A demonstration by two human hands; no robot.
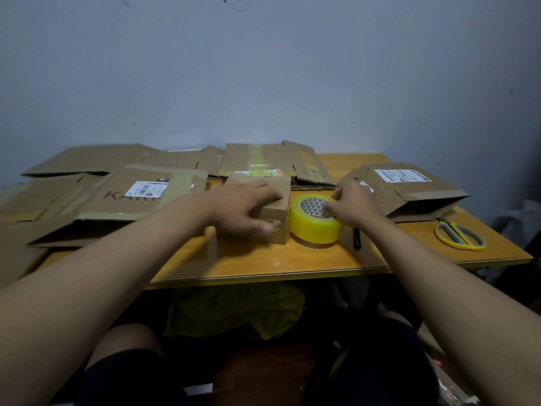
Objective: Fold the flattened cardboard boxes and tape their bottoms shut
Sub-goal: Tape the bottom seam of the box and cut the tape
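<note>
Judging from what lay nearest on the wooden table (292, 265), the small folded box (276, 213) looked light and stiff, a thing likely to skid on the smooth top unless pinned from above, and best held across its top face and near edge. The left hand (243, 210) did just that: it lay over the box with its fingers curved down over the top and its thumb against the near side, where a shiny patch of clear tape seemed to sit, though blur made that hard to confirm. Touching the box's right side stood the yellow tape roll (316, 219), flat on the table; it looked rigid, slick round its outer band, and easiest to take by the rim or through the core. The right hand (354, 205) rested on the roll's far right rim with its fingers curled over the edge toward the core, gripping it. A dark pen-like object (356, 238) lay just beside that wrist, and yellow-handled scissors (459, 237) sat well apart to the right. Farther back, flattened cardboard boxes (140, 189) covered the left and rear of the table, one more (401, 186) to the right, all thin, floppy sheets best lifted by an edge.
</note>
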